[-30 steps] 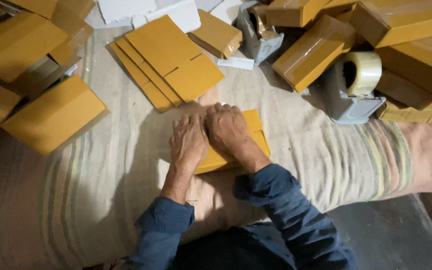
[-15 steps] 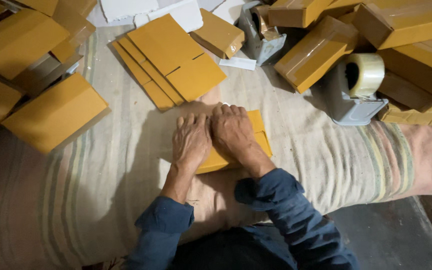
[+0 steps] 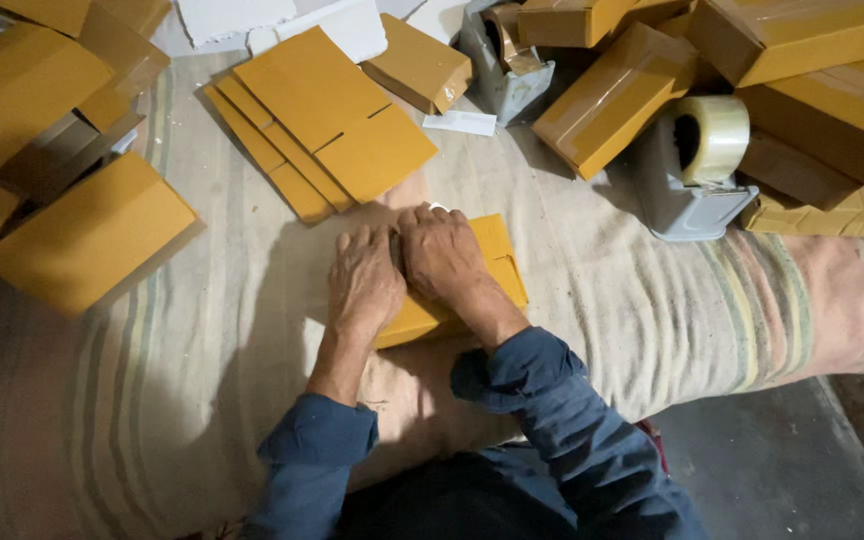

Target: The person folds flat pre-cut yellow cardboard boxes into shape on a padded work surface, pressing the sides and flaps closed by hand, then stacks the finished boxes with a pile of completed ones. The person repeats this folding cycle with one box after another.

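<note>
Small yellow-brown cardboard box [image 3: 497,262], flat-topped and lying on the striped cloth [image 3: 602,290], mostly hidden under both hands. Left hand [image 3: 364,280] spread palm-down, fingers nearly straight, pressing on the box's left part. Right hand [image 3: 442,252] laid flat beside it, thumbs touching, fingers reaching over the box's far edge; nothing gripped, only pressed. Just beyond the fingertips, a fanned stack of flattened cartons [image 3: 327,120]. Well to the right of the right hand, a grey tape dispenser [image 3: 692,165] with a clear roll, taped boxes [image 3: 617,95] behind it. Left of the left hand, another closed box [image 3: 87,230].
</note>
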Demonstrator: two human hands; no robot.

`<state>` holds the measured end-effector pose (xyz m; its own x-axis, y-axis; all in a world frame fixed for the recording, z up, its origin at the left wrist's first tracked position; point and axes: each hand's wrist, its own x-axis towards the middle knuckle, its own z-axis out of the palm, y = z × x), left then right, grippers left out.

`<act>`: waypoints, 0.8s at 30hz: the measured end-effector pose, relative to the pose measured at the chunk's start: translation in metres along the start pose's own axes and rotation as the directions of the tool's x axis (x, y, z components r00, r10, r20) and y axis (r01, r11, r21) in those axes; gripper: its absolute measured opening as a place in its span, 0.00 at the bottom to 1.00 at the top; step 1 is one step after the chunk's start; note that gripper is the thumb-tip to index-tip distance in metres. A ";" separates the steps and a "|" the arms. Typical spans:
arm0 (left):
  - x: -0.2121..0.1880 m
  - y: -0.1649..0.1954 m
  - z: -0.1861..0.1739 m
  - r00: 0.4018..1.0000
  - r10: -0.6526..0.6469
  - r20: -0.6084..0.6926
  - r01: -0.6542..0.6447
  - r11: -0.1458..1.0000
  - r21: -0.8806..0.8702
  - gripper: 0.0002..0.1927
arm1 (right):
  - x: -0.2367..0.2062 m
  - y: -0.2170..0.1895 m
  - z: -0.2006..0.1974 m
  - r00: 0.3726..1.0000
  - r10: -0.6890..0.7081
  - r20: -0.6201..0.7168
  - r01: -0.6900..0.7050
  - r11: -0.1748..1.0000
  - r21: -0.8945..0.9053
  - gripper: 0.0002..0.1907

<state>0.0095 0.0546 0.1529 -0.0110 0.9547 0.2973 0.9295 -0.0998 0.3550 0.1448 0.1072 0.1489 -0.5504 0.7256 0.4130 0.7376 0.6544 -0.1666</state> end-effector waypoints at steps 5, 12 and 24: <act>0.000 0.002 -0.001 0.992 -0.086 0.096 0.091 0.995 -0.042 0.14 | -0.012 0.028 -0.025 0.992 0.082 0.094 -0.070 0.990 -0.126 0.11; 0.004 0.007 -0.006 0.999 -0.001 0.046 0.001 1.000 -0.003 0.13 | -0.040 0.020 -0.056 0.976 0.216 0.008 -0.206 0.940 -0.273 0.23; -0.032 0.009 -0.036 0.967 0.254 -0.001 -0.254 0.967 0.007 0.35 | -0.074 0.000 -0.094 0.983 0.062 0.171 -0.050 0.996 -0.073 0.66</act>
<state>0.0047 0.0132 0.1785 0.2245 0.8978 0.3789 0.9045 -0.3367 0.2618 0.2222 0.0337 0.2030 -0.5623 0.7906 0.2424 0.7909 0.5998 -0.1217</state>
